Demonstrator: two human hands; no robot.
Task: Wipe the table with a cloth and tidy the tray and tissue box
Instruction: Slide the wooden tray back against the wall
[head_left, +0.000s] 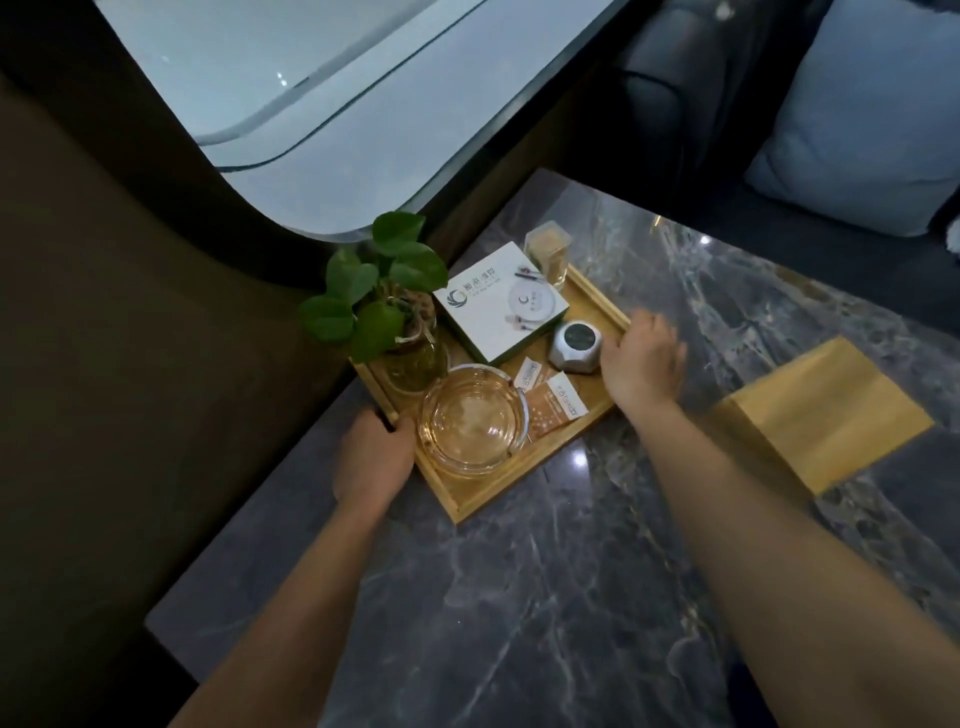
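A wooden tray (511, 475) sits near the left edge of the dark marble table (545, 597). My left hand (371, 457) grips its near-left rim. My right hand (644, 364) holds its right rim. The tray carries a glass ashtray (470, 423), a plant in a glass vase (400, 332), a white box (501, 304), a small grey device (576, 345), sachets (556, 402) and a clear toothpick holder (548, 254). A wooden tissue box (815, 410) stands on the table to the right of the tray. No cloth is in view.
A dark seat back (130, 338) runs along the table's left side. A pale window sill (311, 104) lies behind the tray. A sofa with a light blue cushion (857, 119) is at the far right.
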